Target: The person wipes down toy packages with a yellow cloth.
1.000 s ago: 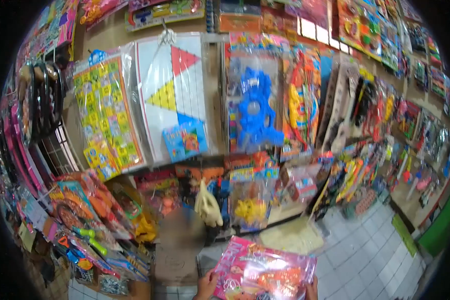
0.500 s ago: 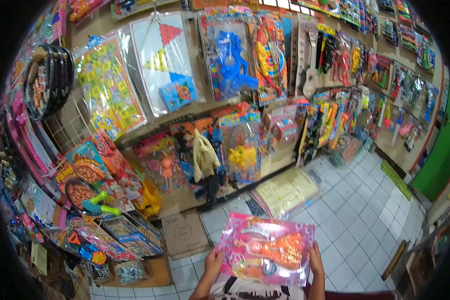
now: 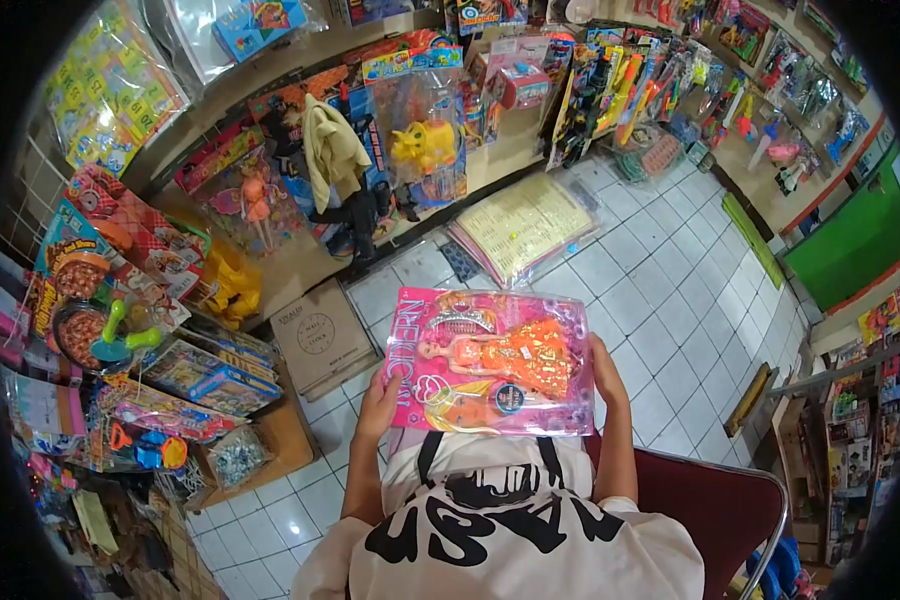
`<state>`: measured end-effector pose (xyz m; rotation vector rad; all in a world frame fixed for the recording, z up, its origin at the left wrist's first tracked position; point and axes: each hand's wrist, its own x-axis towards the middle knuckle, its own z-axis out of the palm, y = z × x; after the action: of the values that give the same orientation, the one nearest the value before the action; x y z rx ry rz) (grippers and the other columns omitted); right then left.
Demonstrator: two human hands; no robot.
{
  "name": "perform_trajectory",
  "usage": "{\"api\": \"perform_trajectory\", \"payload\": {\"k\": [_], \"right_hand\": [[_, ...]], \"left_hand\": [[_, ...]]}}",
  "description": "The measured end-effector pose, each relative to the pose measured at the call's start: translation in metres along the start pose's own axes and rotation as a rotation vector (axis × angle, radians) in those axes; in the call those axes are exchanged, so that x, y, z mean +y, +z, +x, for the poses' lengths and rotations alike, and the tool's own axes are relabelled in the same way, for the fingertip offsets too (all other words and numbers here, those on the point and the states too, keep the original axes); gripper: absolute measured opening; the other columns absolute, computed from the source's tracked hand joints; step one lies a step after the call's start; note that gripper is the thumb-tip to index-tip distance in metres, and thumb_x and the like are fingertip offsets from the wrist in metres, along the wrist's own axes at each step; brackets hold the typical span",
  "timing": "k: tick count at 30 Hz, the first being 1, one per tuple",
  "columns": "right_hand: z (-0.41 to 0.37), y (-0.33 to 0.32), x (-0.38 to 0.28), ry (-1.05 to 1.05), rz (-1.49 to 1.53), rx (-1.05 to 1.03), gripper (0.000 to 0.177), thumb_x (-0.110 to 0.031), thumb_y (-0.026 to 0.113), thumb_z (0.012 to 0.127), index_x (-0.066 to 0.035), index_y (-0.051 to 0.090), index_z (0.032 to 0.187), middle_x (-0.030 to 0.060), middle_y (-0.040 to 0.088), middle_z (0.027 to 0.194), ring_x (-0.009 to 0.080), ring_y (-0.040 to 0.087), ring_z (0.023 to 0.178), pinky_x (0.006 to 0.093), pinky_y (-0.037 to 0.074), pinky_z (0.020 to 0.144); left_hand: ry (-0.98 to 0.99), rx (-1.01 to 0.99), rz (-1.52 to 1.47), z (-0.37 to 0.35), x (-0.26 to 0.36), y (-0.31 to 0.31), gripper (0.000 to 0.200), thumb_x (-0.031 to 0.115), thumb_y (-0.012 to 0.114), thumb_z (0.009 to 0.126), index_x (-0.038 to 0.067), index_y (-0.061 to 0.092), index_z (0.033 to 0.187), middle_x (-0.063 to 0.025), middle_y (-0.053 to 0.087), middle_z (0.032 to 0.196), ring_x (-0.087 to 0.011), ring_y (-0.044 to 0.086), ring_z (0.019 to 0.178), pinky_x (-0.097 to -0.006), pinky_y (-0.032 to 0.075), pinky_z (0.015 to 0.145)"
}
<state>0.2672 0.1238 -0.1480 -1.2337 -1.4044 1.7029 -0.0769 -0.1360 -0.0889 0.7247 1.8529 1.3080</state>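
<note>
A flat pink doll pack (image 3: 440,325) with clear plastic wrap lies across my lap, turned so its lettering runs up the left side. Inside it show a doll in a shiny orange dress, a comb or tiara-like piece and a second yellow-orange outfit. My left hand (image 3: 378,402) grips the pack's left edge near the lower corner. On the opposite edge, my right hand (image 3: 607,370) holds it with the fingers tucked partly behind. The pack tilts up toward me.
A dark red chair (image 3: 695,505) is under me. Ahead on the tiles (image 3: 660,310) lie a stack of yellowish printed sheets (image 3: 525,225) and a brown cardboard box (image 3: 325,340). Packaged toys, including a yellow toy animal (image 3: 425,145), line the wall. More toys stand in a wooden crate (image 3: 290,450) at left.
My view has tilted downward, so the shirt and chair now show. The doll pack is still between both hands, with less glare and its front more plainly visible.
</note>
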Motion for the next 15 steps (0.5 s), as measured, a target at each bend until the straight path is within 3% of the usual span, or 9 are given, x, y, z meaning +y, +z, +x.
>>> {"api": "perform_trajectory", "payload": {"k": [1, 4, 7, 9, 11, 13, 15], "right_hand": [[-0.049, 0.046, -0.093, 0.147, -0.069, 0.197, 0.06, -0.046, 0.038, 0.094, 0.001, 0.041, 0.131, 0.014, 0.045, 0.132, 0.0225, 0.039, 0.124, 0.031, 0.026, 0.105], [-0.035, 0.03, -0.097, -0.056, -0.289, 0.172, 0.058, -0.041, 0.042, 0.093, 0.002, 0.039, 0.132, 0.0185, 0.041, 0.135, 0.0263, 0.036, 0.127, 0.0339, 0.026, 0.106], [-0.013, 0.025, -0.108, -0.274, -0.425, 0.103, 0.05, -0.033, 0.049, 0.092, 0.001, 0.043, 0.128, 0.0183, 0.043, 0.132, 0.0266, 0.039, 0.125, 0.0348, 0.028, 0.105], [-0.003, 0.035, -0.125, -0.397, -0.442, 0.061, 0.039, -0.023, 0.055, 0.09, -0.003, 0.048, 0.123, 0.0135, 0.048, 0.127, 0.0247, 0.042, 0.122, 0.0362, 0.029, 0.103], [0.001, 0.056, -0.153, -0.415, -0.409, -0.018, 0.039, -0.023, 0.055, 0.089, -0.006, 0.048, 0.123, 0.0113, 0.048, 0.127, 0.024, 0.041, 0.122, 0.0385, 0.03, 0.102], [0.014, 0.073, -0.17, -0.445, -0.41, -0.102, 0.039, -0.025, 0.057, 0.088, -0.012, 0.048, 0.124, 0.0076, 0.047, 0.128, 0.0227, 0.04, 0.122, 0.0425, 0.031, 0.099], [0.006, 0.097, -0.196, -0.462, -0.448, -0.183, 0.04, -0.024, 0.058, 0.087, -0.013, 0.048, 0.125, 0.0075, 0.045, 0.13, 0.0227, 0.04, 0.123, 0.0424, 0.032, 0.099]], "left_hand": [[-0.039, -0.05, -0.012, -0.001, 0.006, -0.003, 0.055, 0.036, 0.05, 0.092, -0.001, 0.038, 0.132, -0.0178, 0.051, 0.125, -0.0238, 0.048, 0.115, -0.0315, 0.035, 0.098], [-0.071, 0.09, 0.339, 0.012, -0.006, -0.013, 0.064, 0.039, 0.053, 0.09, -0.001, 0.033, 0.135, -0.0215, 0.039, 0.135, -0.0301, 0.038, 0.126, -0.0344, 0.029, 0.104], [0.016, 0.165, 0.339, 0.044, 0.027, -0.037, 0.072, 0.04, 0.059, 0.086, -0.003, 0.029, 0.136, -0.0247, 0.03, 0.14, -0.0341, 0.028, 0.132, -0.0373, 0.024, 0.107], [0.248, 0.243, 0.215, 0.079, 0.076, -0.051, 0.075, 0.037, 0.064, 0.082, -0.005, 0.03, 0.135, -0.0275, 0.032, 0.138, -0.0352, 0.03, 0.13, -0.0388, 0.024, 0.107], [0.483, 0.402, 0.212, 0.132, 0.112, -0.064, 0.082, 0.036, 0.07, 0.077, -0.004, 0.028, 0.135, -0.028, 0.034, 0.135, -0.0383, 0.03, 0.129, -0.0412, 0.024, 0.106], [0.757, 0.721, 0.348, 0.194, 0.135, -0.072, 0.09, 0.041, 0.074, 0.072, -0.003, 0.027, 0.135, -0.026, 0.037, 0.133, -0.0403, 0.032, 0.127, -0.0439, 0.026, 0.105], [0.662, 0.926, 0.563, 0.228, 0.16, -0.079, 0.099, 0.045, 0.076, 0.067, 0.0, 0.024, 0.138, -0.0258, 0.035, 0.135, -0.0421, 0.032, 0.126, -0.046, 0.027, 0.104]]}}
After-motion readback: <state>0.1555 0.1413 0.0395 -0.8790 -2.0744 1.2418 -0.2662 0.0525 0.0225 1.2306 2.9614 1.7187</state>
